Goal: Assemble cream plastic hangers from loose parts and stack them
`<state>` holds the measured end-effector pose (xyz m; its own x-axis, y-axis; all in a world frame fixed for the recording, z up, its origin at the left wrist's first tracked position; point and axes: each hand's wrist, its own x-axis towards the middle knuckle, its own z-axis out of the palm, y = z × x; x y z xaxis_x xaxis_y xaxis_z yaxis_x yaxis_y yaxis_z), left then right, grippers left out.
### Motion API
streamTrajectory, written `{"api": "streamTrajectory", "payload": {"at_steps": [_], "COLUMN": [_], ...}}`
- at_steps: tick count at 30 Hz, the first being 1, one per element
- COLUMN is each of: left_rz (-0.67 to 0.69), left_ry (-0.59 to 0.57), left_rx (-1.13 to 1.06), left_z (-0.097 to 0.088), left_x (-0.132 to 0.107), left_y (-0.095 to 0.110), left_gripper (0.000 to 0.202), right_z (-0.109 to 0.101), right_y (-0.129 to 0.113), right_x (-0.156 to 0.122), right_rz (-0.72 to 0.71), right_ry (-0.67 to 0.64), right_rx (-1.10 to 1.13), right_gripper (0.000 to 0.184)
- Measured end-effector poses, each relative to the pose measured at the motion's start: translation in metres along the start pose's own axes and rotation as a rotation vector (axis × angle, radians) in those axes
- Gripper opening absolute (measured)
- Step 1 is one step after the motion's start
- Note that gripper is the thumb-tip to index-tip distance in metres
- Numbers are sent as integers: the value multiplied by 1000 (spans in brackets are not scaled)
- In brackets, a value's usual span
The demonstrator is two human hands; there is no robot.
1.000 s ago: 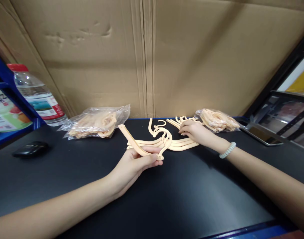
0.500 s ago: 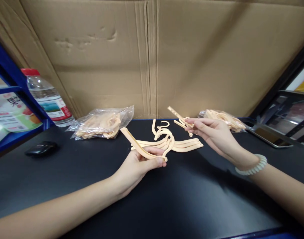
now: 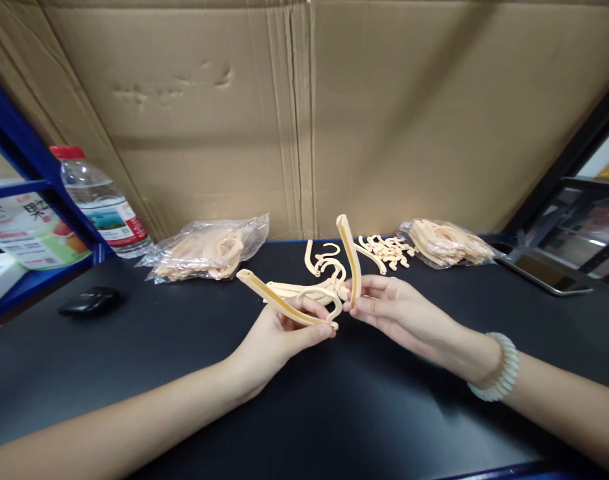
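Note:
My left hand (image 3: 279,337) is closed on a beige plastic hanger arm (image 3: 274,299) that slants up to the left over the black table (image 3: 134,373). My right hand (image 3: 394,313) pinches a second beige hanger arm (image 3: 349,257), held nearly upright, its lower end close to the left hand's piece. Just behind both hands lies a small stack of assembled beige hangers (image 3: 319,283) with hooks. Loose beige hanger parts (image 3: 387,250) lie further back to the right.
Two clear plastic bags of beige parts lie at the back: one bag (image 3: 204,253) to the left, the other bag (image 3: 447,243) to the right. A water bottle (image 3: 102,203) stands by a blue shelf (image 3: 14,167). A black mouse (image 3: 89,300) lies left. Cardboard (image 3: 304,113) walls the back.
My right hand lifted a hanger arm from the loose parts at the back right and carried it leftward to the left hand's piece. The left hand stayed nearly still.

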<state>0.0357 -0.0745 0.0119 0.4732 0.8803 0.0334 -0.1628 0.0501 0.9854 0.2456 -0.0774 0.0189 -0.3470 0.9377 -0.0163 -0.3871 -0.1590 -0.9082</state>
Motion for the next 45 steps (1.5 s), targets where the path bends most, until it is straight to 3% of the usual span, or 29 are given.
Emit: {"api": "streamTrajectory", "payload": {"at_steps": [3, 7, 24, 35, 45], "left_rz": [37, 41, 9, -41, -9], "left_ry": [-11, -11, -36, -62, 55], "left_rx": [54, 54, 8, 21, 63], "left_z": [1, 2, 1, 3, 11], "left_x": [0, 1, 0, 1, -3], "left_y": [1, 3, 4, 6, 4], "left_gripper": [11, 9, 10, 10, 10], "right_z": [5, 6, 8, 3, 11], "right_y": [4, 6, 5, 9, 12], "right_x": [-1, -2, -2, 1, -2], "right_rz": [-5, -120, -230, -207, -264], "right_ry": [-63, -97, -98, -129, -53], "right_rx": [-76, -242, -435, -517, -539], "right_gripper": [22, 15, 8, 10, 4]}}
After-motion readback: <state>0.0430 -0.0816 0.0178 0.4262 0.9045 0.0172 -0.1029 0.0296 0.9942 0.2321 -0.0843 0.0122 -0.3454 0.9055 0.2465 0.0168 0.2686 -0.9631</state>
